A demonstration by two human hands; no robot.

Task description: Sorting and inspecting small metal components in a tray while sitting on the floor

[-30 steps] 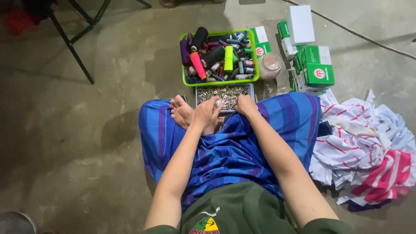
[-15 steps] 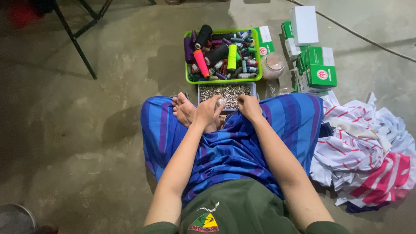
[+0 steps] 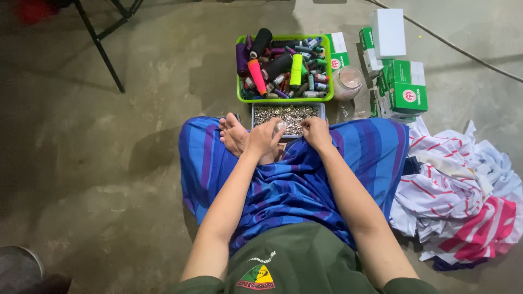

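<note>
Seated cross-legged on a concrete floor, we work at a shallow tray (image 3: 321, 106) heaped with small metal fasteners (image 3: 287, 114). Our left hand (image 3: 262, 139) pinches something small and pale at the tray's near edge; our right hand (image 3: 315, 130) is curled beside it, its contents hidden. The tray looks full, striped garments (image 3: 457, 190) lie heaped alongside, suggesting much work remains.

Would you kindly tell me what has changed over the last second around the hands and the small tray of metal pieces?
Very little. The left hand and right hand remain together at the near edge of the shallow grey tray of small silvery metal pieces, with only slight finger shifts; nothing is clearly picked up or dropped. The green plastic basket of thread spools has not moved.
</note>
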